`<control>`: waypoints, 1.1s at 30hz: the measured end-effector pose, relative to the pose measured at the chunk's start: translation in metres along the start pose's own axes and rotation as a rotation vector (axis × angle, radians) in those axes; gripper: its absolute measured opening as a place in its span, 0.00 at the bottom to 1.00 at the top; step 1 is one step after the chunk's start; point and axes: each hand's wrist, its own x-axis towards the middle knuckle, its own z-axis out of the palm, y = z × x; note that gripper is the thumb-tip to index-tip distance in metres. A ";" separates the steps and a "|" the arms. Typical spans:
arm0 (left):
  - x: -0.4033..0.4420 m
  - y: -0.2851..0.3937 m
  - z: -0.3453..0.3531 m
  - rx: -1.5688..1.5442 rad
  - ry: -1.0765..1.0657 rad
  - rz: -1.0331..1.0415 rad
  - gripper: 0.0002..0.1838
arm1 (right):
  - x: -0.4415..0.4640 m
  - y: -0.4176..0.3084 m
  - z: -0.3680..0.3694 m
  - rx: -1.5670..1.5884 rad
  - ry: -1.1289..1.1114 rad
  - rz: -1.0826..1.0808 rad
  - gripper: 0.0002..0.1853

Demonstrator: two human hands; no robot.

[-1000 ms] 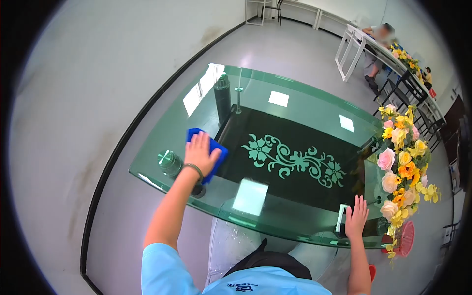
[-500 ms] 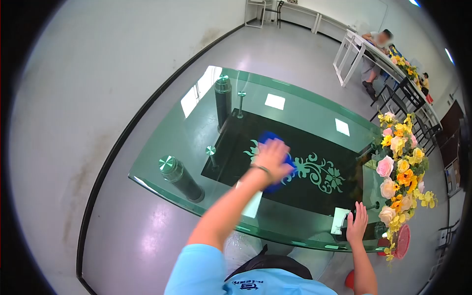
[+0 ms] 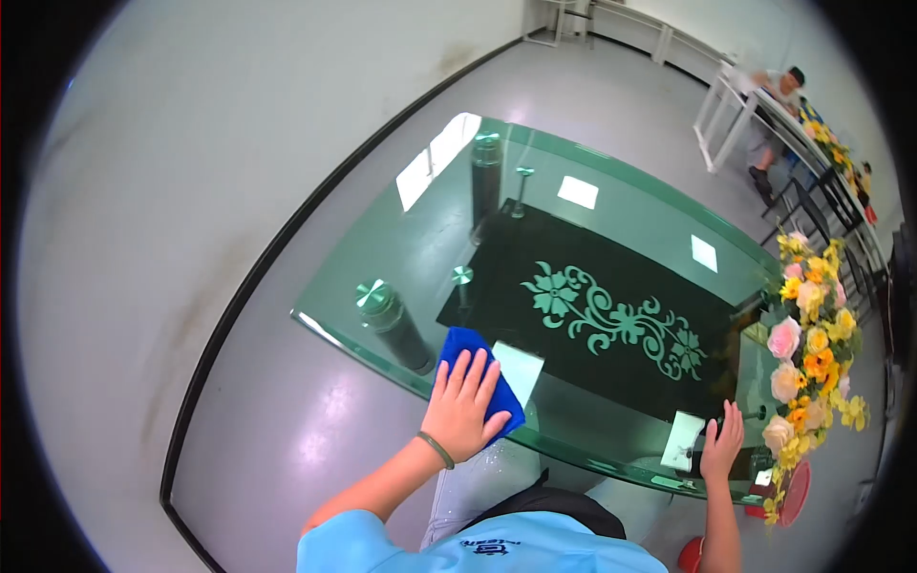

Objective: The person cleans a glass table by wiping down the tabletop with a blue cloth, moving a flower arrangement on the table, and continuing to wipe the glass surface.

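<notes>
"What does your left grip (image 3: 457, 411) have hold of?"

"Nothing pinched. It lies flat on a blue cloth (image 3: 465, 340), fingers spread and thumb out to the side, so I pin the cloth rather than clasp it."

"Where exactly is the cloth?"

"At the near edge of the glass worktop (image 3: 368, 253), toward the left, just beside a bright reflection (image 3: 525, 368). Part of it is hidden under my palm."

"And your right grip (image 3: 722, 449)?"

"Open, fingers straight and close together, with nothing in it that I can see. It is at the near edge on the right; whether the palm bears on the glass, I cannot tell."

"How do you make this wipe a good one?"

"By my judgement, with even pressure through the whole palm, so the cloth slides flat and doesn't bunch. Close to the rim I'd ease off, since a loose corner could fold under. Overlapping strokes should leave fewer streaks, and the reflection ought to show any I miss."

"Anything to steer clear of?"

"The flowers (image 3: 817, 349) along the right end. They trail past the corner, so a careless sweep could snag them. I'd shorten my strokes there."
</notes>
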 end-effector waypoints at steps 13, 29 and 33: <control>0.028 -0.199 -0.022 0.181 0.131 -0.651 0.40 | -0.002 0.001 0.006 -0.029 -0.017 0.045 0.27; 0.181 -0.184 -0.012 0.116 0.000 -0.614 0.42 | -0.003 -0.008 -0.004 -0.033 0.001 0.033 0.26; 0.217 -0.053 0.040 -0.053 -0.016 -0.059 0.41 | 0.001 -0.010 -0.003 -0.040 -0.004 0.039 0.27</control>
